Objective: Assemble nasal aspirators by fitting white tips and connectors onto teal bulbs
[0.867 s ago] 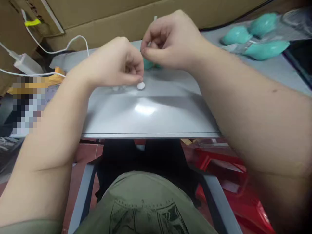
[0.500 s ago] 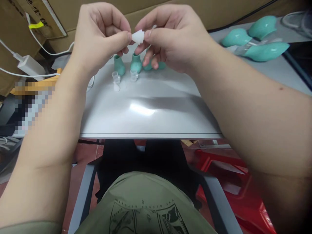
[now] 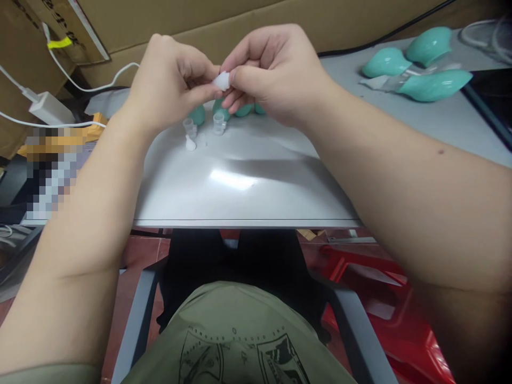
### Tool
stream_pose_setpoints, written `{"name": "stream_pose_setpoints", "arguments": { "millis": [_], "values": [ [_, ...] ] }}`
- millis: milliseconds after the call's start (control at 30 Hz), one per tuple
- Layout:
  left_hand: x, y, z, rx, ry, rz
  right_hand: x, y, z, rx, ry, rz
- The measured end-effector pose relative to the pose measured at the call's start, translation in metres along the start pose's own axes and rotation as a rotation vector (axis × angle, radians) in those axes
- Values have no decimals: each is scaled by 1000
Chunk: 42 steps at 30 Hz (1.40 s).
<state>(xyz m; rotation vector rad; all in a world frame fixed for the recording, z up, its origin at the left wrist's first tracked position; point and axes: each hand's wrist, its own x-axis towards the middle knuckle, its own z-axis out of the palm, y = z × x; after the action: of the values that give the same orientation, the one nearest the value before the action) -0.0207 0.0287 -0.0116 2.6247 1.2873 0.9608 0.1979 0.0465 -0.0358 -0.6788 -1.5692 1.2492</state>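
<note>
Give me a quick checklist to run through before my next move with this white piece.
1. Left hand gripping the white piece: ok, at its left end.
2. Right hand gripping it too: ok, between thumb and fingers.
3. Clear cups upright on the table: ok, both stand.
4. Second white piece in sight: ok, on the table before the left cup.
5. Openings of the teal bulbs behind the cups unobstructed: cannot tell, hidden.
</note>
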Motion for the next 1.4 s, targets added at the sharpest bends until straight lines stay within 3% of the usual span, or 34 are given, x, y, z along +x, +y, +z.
{"name": "stream_pose_setpoints", "arguments": {
  "millis": [433,800,1133,1400],
  "values": [
    [5,-9,0,94,24,89,0,6,3,67,39,-24],
    [3,-1,1,33,55,50,-3,6,8,188,75,11],
    [3,-3,-1,62,68,96,-2,9,-6,327,-44,125],
    [3,-2,0,69,87,104,-4,14,-2,333,-42,78]
  ]
}}
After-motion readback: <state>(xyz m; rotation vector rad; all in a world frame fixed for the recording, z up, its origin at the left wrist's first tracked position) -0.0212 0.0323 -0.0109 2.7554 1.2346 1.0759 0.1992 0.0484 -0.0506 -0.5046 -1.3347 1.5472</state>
